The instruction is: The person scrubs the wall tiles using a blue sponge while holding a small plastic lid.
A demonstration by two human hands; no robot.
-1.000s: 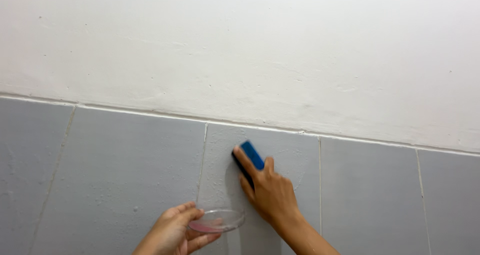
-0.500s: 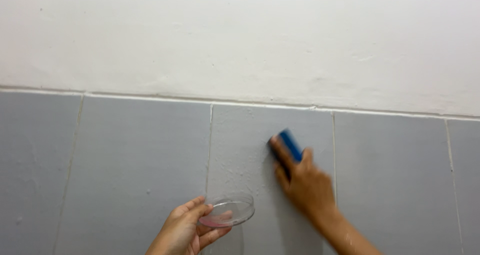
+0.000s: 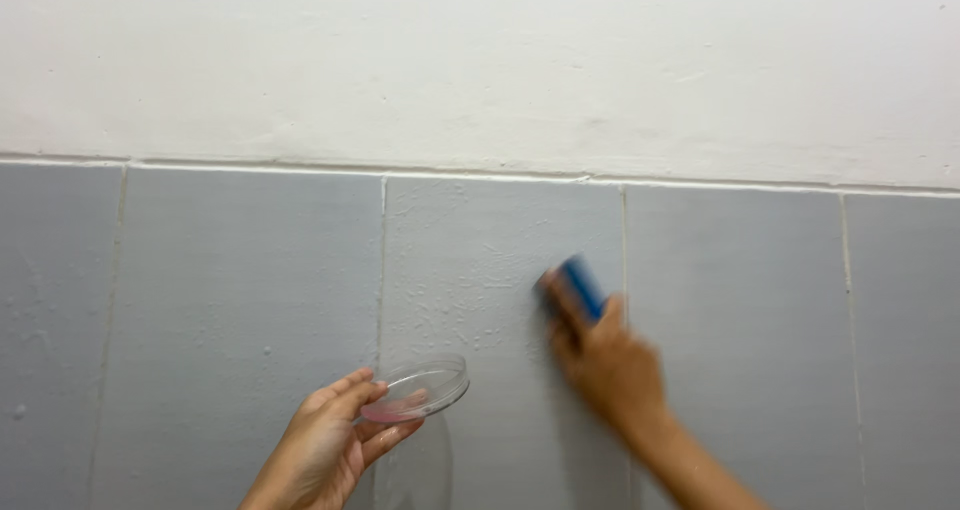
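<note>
My right hand [image 3: 603,360] presses a blue sponge block [image 3: 581,284] flat against a grey wall tile [image 3: 480,270], near that tile's right grout line. The hand is blurred by motion. Soapy wet streaks and droplets cover the tile to the left of the sponge. Lower left, my left hand [image 3: 330,442] holds a shallow clear round dish [image 3: 421,387] by its rim, with a thin layer of pink liquid in it. The dish hangs just in front of the wall, apart from the sponge.
Grey rectangular tiles [image 3: 240,300] run across the lower wall with pale grout lines. Above them is a white plastered wall [image 3: 480,60], meeting the tiles along a horizontal white edge [image 3: 700,184].
My right hand has slid the sponge rightward across the tile, from near its left side to its right grout line. The dish in my left hand has stayed about level.
</note>
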